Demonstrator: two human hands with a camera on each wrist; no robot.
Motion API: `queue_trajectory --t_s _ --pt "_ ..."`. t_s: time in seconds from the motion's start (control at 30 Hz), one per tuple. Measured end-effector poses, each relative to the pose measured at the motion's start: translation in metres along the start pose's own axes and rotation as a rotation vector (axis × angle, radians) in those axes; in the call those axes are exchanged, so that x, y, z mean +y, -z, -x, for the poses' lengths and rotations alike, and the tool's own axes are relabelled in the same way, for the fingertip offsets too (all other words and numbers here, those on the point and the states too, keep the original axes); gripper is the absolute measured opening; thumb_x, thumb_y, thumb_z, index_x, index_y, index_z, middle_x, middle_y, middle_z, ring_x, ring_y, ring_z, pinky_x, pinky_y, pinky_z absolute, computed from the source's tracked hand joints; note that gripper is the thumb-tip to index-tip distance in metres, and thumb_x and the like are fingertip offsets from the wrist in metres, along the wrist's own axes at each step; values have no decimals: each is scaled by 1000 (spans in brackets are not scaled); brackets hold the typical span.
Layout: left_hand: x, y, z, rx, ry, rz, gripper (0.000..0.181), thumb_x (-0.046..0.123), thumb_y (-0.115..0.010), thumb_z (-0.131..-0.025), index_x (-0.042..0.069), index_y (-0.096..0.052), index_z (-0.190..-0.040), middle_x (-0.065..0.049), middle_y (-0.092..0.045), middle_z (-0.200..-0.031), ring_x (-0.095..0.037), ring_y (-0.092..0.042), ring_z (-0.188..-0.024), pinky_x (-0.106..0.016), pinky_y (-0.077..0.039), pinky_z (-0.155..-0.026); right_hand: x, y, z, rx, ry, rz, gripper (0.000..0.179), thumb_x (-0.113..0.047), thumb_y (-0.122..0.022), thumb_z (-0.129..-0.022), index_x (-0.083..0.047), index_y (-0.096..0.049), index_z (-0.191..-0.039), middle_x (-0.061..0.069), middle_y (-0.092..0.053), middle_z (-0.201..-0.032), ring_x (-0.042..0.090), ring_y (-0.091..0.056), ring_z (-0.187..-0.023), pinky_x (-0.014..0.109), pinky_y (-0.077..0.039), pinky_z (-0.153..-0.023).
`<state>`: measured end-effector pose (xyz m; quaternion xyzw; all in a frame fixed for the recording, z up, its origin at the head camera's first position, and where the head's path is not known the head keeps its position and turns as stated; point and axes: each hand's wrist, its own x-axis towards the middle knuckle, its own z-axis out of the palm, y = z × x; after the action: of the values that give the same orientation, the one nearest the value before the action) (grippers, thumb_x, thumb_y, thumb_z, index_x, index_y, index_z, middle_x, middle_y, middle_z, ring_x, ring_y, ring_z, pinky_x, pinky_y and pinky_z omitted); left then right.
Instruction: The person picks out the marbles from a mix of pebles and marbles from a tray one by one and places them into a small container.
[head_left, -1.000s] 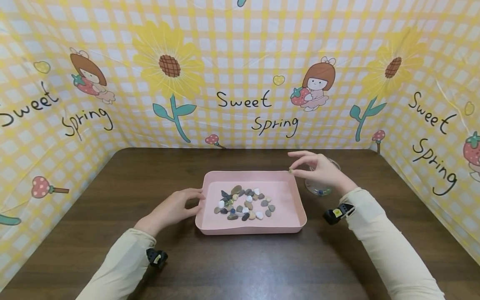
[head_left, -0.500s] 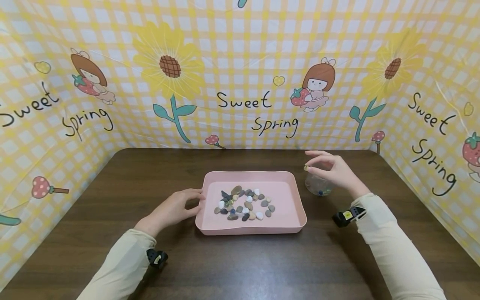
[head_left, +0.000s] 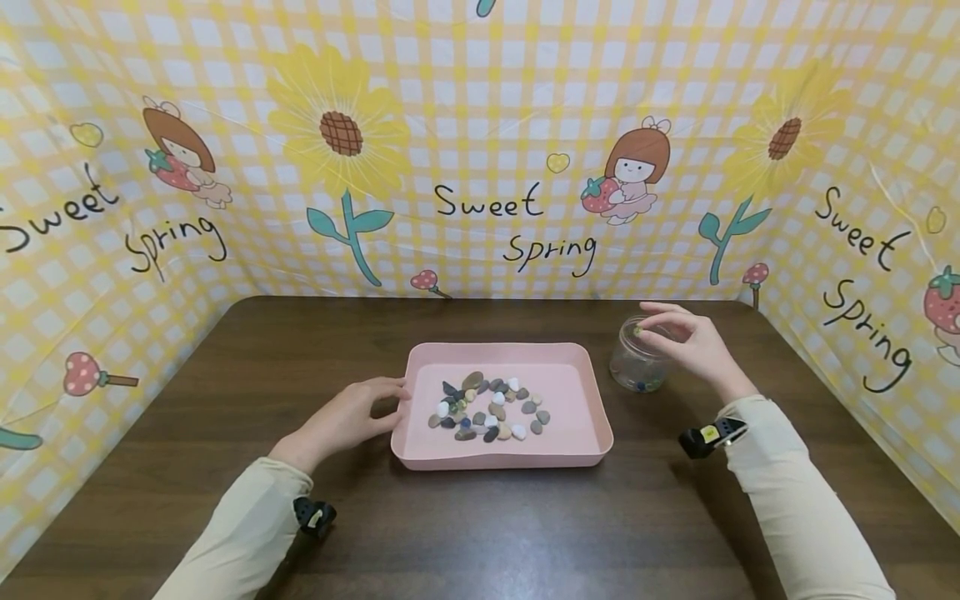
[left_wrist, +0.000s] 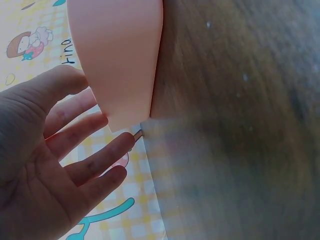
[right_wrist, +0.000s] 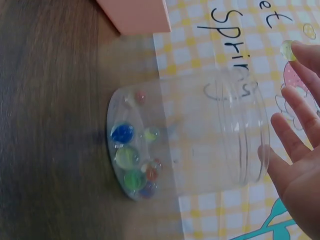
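My right hand (head_left: pixel 701 350) pinches a small yellowish-green glass marble (right_wrist: pixel 288 50) between thumb and index finger. It is above the mouth of a clear round jar (head_left: pixel 630 367), with the other fingers spread beside the rim in the right wrist view. Several coloured marbles (right_wrist: pixel 123 133) lie on the jar's bottom. To the left, my left hand (head_left: pixel 348 417) touches the left end of a pink rectangular tray (head_left: pixel 581 425), its fingers and thumb loosely bent against the wall. Grey, tan, black and white pebbles (head_left: pixel 497 411) lie in the tray, with a few marbles (head_left: pixel 466 423) among them.
A dark brown wooden table (head_left: pixel 480 533) carries the tray and the jar. Yellow checked cloth (head_left: pixel 480 108) with flower and girl prints stands behind and at both sides. The jar is just right of the tray's far right corner.
The right hand has moved right with the marble, from the tray's far right corner to above the jar's mouth. The left hand and tray have stayed put.
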<state>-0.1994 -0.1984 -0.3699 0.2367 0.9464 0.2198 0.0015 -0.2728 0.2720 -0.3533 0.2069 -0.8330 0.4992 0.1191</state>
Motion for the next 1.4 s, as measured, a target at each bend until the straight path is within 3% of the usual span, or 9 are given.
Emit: queue_trajectory --t_s 0.3,0.5,0.73,0.87,1.1,1.27,1.4 --pt "3 2 0 3 -4 6 28 15 -62 -88 2 -65 -112 -20 -57 -129 -36 -53 -121 -51 -41 -102 8 5 4 61 -21 -62 28 -9 -66 -85 12 -62 -102 -25 -54 -115 -15 -53 -106 8 -44 -94" --pt "3 2 1 11 -15 8 27 14 -62 -88 1 -65 -111 -20 -58 -129 -37 -54 -120 -51 -42 -102 13 9 6 106 -37 13 30 -13 -66 -86 11 -62 -104 -25 -51 -117 -17 -52 -104 9 -44 -94" --pt "2 2 0 4 -10 7 29 16 -63 -87 2 -65 -113 -20 -58 -129 -36 -53 -120 -51 -42 -102 19 12 9 139 -126 132 32 -20 -66 -87 6 -64 -106 -22 -51 -115 -18 -48 -98 6 -44 -91" --pt "2 2 0 8 -17 4 28 15 -63 -87 2 -65 -112 -20 -58 -128 -36 -54 -120 -51 -42 -101 21 12 12 137 -164 177 33 -22 -65 -88 5 -64 -106 -12 -54 -116 -18 -46 -97 7 -45 -89" --pt "1 1 1 11 -23 1 27 14 -63 -87 2 -65 -111 -20 -58 -128 -36 -54 -119 -51 -42 -101 22 13 14 132 -175 200 31 -18 -61 -90 8 -61 -106 25 -54 -127 -20 -47 -87 1 -41 -77" --pt "2 2 1 13 -29 0 27 14 -63 -87 1 -65 -111 -20 -59 -127 -36 -54 -119 -51 -43 -101 22 13 14 142 -155 206 27 -13 -59 -90 9 -59 -105 27 -54 -123 -22 -47 -80 1 -42 -71" --pt "2 2 1 13 -28 0 27 14 -63 -87 1 -65 -111 -20 -58 -127 -36 -54 -119 -51 -43 -101 19 11 11 157 -136 201 23 -11 -60 -89 7 -60 -102 23 -55 -122 -17 -52 -86 2 -44 -77"
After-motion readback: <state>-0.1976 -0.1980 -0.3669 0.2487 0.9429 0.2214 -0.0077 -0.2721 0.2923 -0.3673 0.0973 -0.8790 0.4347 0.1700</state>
